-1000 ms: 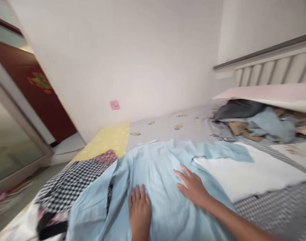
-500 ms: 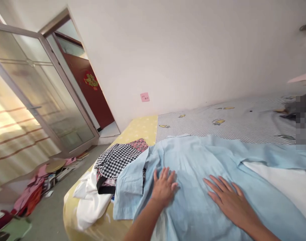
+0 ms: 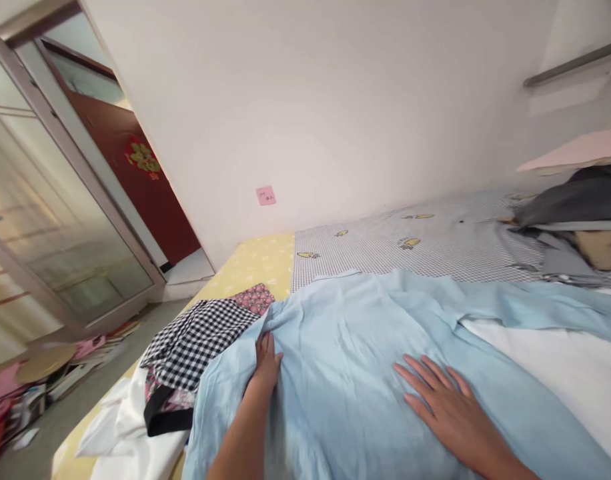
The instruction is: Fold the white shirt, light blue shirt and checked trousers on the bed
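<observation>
A light blue long-sleeved shirt (image 3: 335, 360) lies spread on the bed, somewhat wrinkled. My left hand (image 3: 266, 363) is at the fold where the left sleeve joins the body, its fingers bent together around the cloth and partly hidden by it. Flat on the right half of the shirt rests my right hand (image 3: 443, 400), fingers spread. To the left, the near sleeve hangs over a pile with a black-and-white checked garment (image 3: 200, 340). The far sleeve stretches out to the right.
White cloth (image 3: 560, 373) lies right of the shirt, and more white fabric (image 3: 130, 427) sits at the bed's left edge. Folded clothes (image 3: 575, 207) are stacked at the right. A checked sheet (image 3: 355, 250) covers the bed's far part. Various items lie on the floor by the glass door (image 3: 80, 220).
My left hand has moved left from lying flat on the shirt to the sleeve fold, where its fingers bend in. The right hand stays on the shirt. The view has turned right.
</observation>
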`<state>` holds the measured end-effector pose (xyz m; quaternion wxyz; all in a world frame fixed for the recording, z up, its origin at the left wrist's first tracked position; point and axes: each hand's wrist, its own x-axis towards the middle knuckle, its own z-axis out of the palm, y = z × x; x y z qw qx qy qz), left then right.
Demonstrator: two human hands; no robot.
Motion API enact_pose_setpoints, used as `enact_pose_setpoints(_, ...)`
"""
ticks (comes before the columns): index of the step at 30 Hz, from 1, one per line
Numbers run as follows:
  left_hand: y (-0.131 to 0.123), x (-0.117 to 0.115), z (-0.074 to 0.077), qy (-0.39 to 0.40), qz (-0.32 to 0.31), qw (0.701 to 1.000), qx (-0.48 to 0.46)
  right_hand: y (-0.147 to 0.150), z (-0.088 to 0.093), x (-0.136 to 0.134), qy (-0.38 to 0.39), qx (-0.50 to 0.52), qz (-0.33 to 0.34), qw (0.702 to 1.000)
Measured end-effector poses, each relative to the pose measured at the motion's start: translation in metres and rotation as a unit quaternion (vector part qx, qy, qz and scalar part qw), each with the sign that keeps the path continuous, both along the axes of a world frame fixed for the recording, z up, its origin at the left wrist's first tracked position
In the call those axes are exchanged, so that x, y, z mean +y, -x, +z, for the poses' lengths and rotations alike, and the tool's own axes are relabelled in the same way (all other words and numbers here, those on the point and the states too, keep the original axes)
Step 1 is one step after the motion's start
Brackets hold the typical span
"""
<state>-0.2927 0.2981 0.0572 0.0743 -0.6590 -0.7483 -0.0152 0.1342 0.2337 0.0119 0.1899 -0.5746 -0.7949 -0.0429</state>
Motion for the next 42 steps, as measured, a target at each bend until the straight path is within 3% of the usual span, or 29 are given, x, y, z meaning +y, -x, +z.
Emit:
enact_pose_setpoints(5,-0.021,-0.01,0.01,-0.006,0.015,1.0,0.002,0.004,0.014,-0.005,0.037,-0.022,-0.011,0.999)
enact_pose_setpoints(9,-0.051,-0.045,0.016,-0.013,-0.005,1.0,-0.006,0.007,0.023,-0.009,0.05,-0.044,-0.024,0.998)
enact_pose_setpoints(12,-0.075,-0.09,0.014,-0.015,-0.046,0.999,-0.017,0.008,0.027,-0.012,0.054,-0.049,-0.028,0.997)
enact_pose_setpoints(15,-0.09,-0.148,0.004,-0.025,-0.064,0.997,-0.029,0.008,0.028,-0.014,0.052,-0.05,-0.027,0.997)
enact_pose_setpoints(18,-0.09,-0.212,-0.022,-0.082,-0.068,0.991,-0.082,0.007,0.025,-0.015,0.042,-0.048,-0.03,0.998)
enact_pose_setpoints(20,-0.084,-0.251,-0.047,-0.137,-0.029,0.977,-0.161,0.005,0.022,-0.014,0.031,-0.047,-0.03,0.998)
enact_pose_setpoints(22,-0.075,-0.284,-0.071,-0.198,0.102,0.931,-0.29,0.004,0.018,-0.013,0.021,-0.048,-0.025,0.998)
enact_pose_setpoints(24,-0.065,-0.307,-0.089,-0.252,0.262,0.841,-0.401,0.002,0.015,-0.012,0.017,-0.049,-0.019,0.998)
enact_pose_setpoints(26,-0.057,-0.321,-0.1,-0.277,0.373,0.761,-0.453,0.001,0.012,-0.011,0.02,-0.046,-0.019,0.999)
enact_pose_setpoints(29,-0.049,-0.324,-0.101,-0.277,0.415,0.718,-0.486,-0.001,0.008,-0.01,0.021,-0.039,-0.017,0.999)
enact_pose_setpoints(33,-0.045,-0.304,-0.086,-0.283,0.373,0.716,-0.519,-0.002,0.001,-0.007,0.008,-0.026,-0.018,0.999)
enact_pose_setpoints(37,-0.033,-0.269,-0.057,-0.337,0.357,0.717,-0.495,-0.003,-0.009,-0.002,-0.012,-0.006,-0.006,1.0)
enact_pose_setpoints(42,0.002,-0.226,-0.008,-0.369,0.367,0.724,-0.452,-0.004,-0.019,0.005,-0.028,0.023,0.001,0.999)
